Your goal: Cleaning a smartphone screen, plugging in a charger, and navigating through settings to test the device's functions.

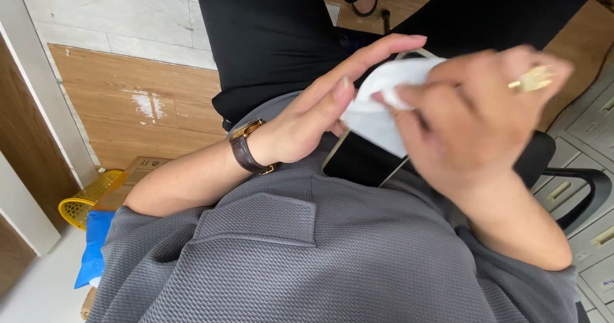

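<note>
Head view: left hand [307,115] and right hand [476,121], grips pinching a white cloth [384,102], meet over the lap.

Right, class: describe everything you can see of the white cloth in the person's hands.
The white cloth looks soft and thin, perhaps a tissue or wipe, crumpled and folded. It is held above a dark flat device on the lap. The right hand pinches its top edge; the left hand cups its left side. Part is hidden by fingers.
</note>
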